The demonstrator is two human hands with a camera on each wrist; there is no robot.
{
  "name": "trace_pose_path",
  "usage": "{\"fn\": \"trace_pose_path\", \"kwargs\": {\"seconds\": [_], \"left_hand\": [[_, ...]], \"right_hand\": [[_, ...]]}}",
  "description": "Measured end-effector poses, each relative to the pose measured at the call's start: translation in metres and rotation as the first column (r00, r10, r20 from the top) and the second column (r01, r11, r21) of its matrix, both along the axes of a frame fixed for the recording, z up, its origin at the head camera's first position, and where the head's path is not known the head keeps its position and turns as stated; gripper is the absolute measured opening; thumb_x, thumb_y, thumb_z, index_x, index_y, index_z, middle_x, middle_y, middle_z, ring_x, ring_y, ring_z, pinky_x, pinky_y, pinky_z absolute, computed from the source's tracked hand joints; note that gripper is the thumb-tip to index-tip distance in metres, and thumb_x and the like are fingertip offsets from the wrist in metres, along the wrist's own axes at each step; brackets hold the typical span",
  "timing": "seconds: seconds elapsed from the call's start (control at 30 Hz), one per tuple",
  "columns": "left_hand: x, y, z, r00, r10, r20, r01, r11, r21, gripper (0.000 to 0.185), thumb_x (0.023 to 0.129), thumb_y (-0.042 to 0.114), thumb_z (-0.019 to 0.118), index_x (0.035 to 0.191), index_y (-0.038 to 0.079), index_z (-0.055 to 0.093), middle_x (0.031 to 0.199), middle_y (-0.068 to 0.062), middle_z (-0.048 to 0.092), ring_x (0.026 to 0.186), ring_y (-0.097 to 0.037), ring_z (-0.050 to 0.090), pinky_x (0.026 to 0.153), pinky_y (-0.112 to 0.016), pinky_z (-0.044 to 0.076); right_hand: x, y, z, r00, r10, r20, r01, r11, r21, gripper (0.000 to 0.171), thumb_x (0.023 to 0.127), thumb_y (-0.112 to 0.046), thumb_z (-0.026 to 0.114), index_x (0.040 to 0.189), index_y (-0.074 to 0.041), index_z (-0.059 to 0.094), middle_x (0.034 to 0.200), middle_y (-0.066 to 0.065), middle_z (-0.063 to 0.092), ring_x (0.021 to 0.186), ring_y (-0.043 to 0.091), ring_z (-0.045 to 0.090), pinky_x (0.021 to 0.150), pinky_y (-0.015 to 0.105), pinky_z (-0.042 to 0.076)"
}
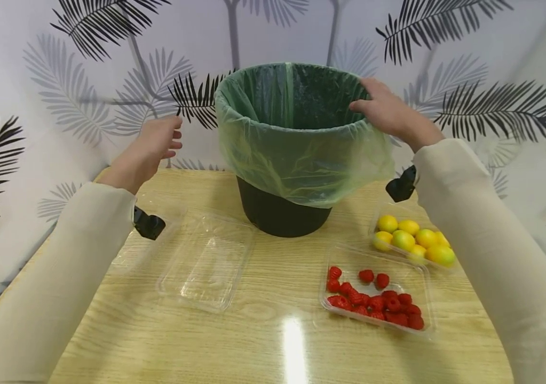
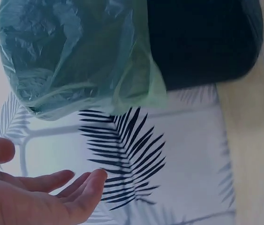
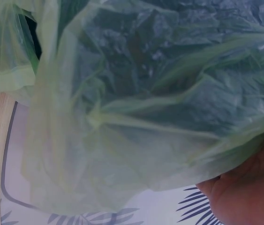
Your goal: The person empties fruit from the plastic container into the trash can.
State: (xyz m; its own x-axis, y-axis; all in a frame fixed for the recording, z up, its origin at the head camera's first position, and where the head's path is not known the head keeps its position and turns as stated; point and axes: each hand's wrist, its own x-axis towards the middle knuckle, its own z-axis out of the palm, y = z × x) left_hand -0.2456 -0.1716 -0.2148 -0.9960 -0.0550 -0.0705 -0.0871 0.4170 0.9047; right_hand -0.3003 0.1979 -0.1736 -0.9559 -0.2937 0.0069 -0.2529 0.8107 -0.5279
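A black bin [image 1: 284, 213] stands at the back of the table, lined with a thin green plastic bag [image 1: 297, 160]. The bag's edge is folded outward over the rim and hangs loosely down the sides. My right hand [image 1: 388, 109] rests at the bin's right rim, thumb over the opening; in the right wrist view, its palm [image 3: 249, 187] lies against the bag's outside. Off to the bin's left, my left hand [image 1: 155, 141] is raised and apart from the bag, fingers loosely bent, holding nothing. The left wrist view shows its fingers [image 2: 82, 194] below the bag.
A clear plastic tray [image 1: 205, 266] lies left of the bin, another clear piece beside it. At the right are a clear tray of raspberries [image 1: 376, 304] and a container of small yellow-green fruits [image 1: 412, 240]. A leaf-patterned covering [image 1: 109, 106] rises behind the table.
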Motion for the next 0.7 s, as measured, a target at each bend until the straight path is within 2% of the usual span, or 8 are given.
{"fn": "trace_pose_path", "kwargs": {"seconds": [0.07,0.23,0.3,0.37,0.43,0.53,0.6,0.7], "left_hand": [[-0.004,0.003,0.008,0.998,0.021,-0.054,-0.024,0.999,-0.047,0.042,0.100,0.035,0.025,0.127,0.011,0.045,0.117,-0.005,0.047,0.101,-0.018,0.046,0.087,-0.028,0.039],[-0.010,0.011,0.026,0.994,-0.023,-0.109,0.003,0.983,-0.185,0.050,0.102,0.039,0.019,0.136,0.011,0.041,0.136,-0.011,0.041,0.126,-0.023,0.039,0.107,-0.038,0.034],[-0.012,0.017,0.033,0.990,-0.038,-0.134,0.008,0.975,-0.221,0.051,0.102,0.042,0.018,0.135,0.011,0.042,0.140,-0.011,0.037,0.129,-0.022,0.035,0.108,-0.040,0.032],[-0.015,0.024,0.038,0.983,-0.033,-0.181,-0.013,0.969,-0.245,0.041,0.102,0.042,0.020,0.110,0.012,0.047,0.115,-0.009,0.043,0.107,-0.021,0.041,0.093,-0.036,0.037],[-0.018,0.031,0.042,0.975,-0.047,-0.218,-0.014,0.962,-0.273,0.038,0.102,0.042,0.022,0.103,0.013,0.045,0.106,-0.007,0.042,0.098,-0.020,0.040,0.085,-0.035,0.035],[-0.023,0.041,0.046,0.966,-0.099,-0.241,0.010,0.938,-0.347,0.047,0.102,0.043,0.021,0.130,0.014,0.045,0.131,-0.010,0.045,0.119,-0.021,0.044,0.099,-0.034,0.037],[-0.026,0.047,0.047,0.959,-0.143,-0.246,0.037,0.920,-0.390,0.057,0.102,0.043,0.021,0.149,0.011,0.028,0.154,-0.009,0.028,0.140,-0.020,0.028,0.114,-0.037,0.027],[-0.030,0.053,0.048,0.953,-0.188,-0.236,0.072,0.901,-0.427,0.062,0.102,0.045,0.020,0.154,0.012,0.012,0.160,-0.007,0.011,0.147,-0.022,0.012,0.119,-0.040,0.018]], "right_hand": [[0.000,0.001,0.000,1.000,0.001,0.002,-0.001,1.000,-0.002,0.067,0.102,-0.030,0.027,0.152,-0.007,-0.011,0.159,0.012,-0.017,0.147,0.030,-0.013,0.119,0.053,-0.001],[0.000,0.002,0.000,1.000,0.004,-0.002,-0.004,1.000,0.003,0.067,0.102,-0.031,0.027,0.152,-0.007,-0.010,0.159,0.012,-0.016,0.147,0.031,-0.013,0.119,0.053,0.000],[0.000,0.003,0.001,1.000,0.002,-0.004,-0.002,1.000,0.001,0.067,0.102,-0.031,0.027,0.152,-0.007,-0.010,0.159,0.012,-0.016,0.147,0.031,-0.012,0.119,0.053,0.000],[0.001,0.003,0.001,1.000,-0.001,-0.001,0.001,1.000,-0.002,0.067,0.102,-0.032,0.027,0.152,-0.007,-0.011,0.159,0.012,-0.016,0.147,0.031,-0.012,0.119,0.053,0.000],[0.001,0.004,0.001,1.000,-0.002,-0.002,0.002,1.000,-0.010,0.068,0.102,-0.033,0.026,0.152,-0.006,-0.011,0.159,0.013,-0.016,0.147,0.031,-0.012,0.119,0.053,0.000],[0.002,0.006,0.000,1.000,0.002,-0.008,-0.002,1.000,-0.025,0.068,0.103,-0.036,0.025,0.152,-0.006,-0.011,0.159,0.013,-0.015,0.147,0.031,-0.011,0.119,0.052,0.000],[0.002,0.007,-0.001,1.000,0.011,-0.017,-0.012,0.999,-0.037,0.069,0.103,-0.039,0.023,0.152,-0.005,-0.010,0.159,0.013,-0.014,0.147,0.031,-0.011,0.119,0.051,-0.001],[0.003,0.009,-0.003,0.999,0.030,-0.033,-0.032,0.998,-0.053,0.070,0.103,-0.042,0.022,0.152,-0.004,-0.011,0.159,0.014,-0.013,0.147,0.030,-0.010,0.120,0.049,-0.002]]}}
